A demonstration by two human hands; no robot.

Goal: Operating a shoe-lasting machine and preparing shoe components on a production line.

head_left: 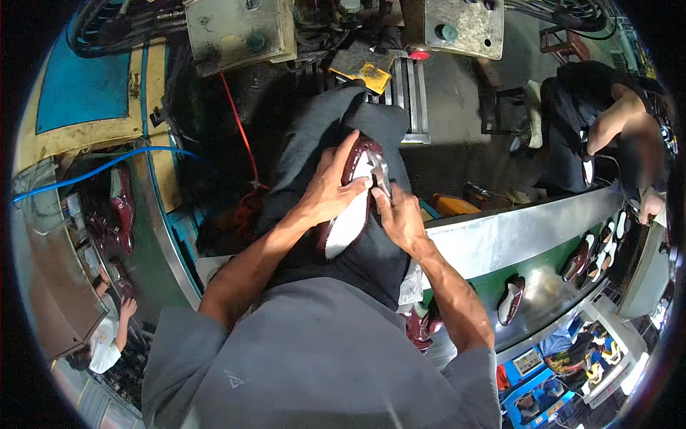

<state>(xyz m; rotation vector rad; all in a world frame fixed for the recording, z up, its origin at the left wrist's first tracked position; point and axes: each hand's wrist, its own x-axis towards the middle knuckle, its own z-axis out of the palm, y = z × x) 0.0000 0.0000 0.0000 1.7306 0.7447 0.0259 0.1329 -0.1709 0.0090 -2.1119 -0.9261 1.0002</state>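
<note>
A glossy dark red shoe (348, 227) lies bottom up across my lap, its white underside facing me. My left hand (332, 187) grips it along the left side, fingers stretched over the edge near the toe and thumb on the white bottom. Closed round a short shiny metal tool (379, 170), my right hand (401, 218) presses at the toe end of the shoe. The tool's head touches the rim where the red upper meets the white bottom. Fingers hide its handle, so its exact kind cannot be made out.
To my right runs a metal-edged conveyor (522, 239) with a dark red shoe (511, 300) and others farther along. Another person (607, 129) works at the far right; one more (107, 343) is at lower left. Machine boxes (239, 32) stand ahead. A blue hose (107, 168) crosses the left.
</note>
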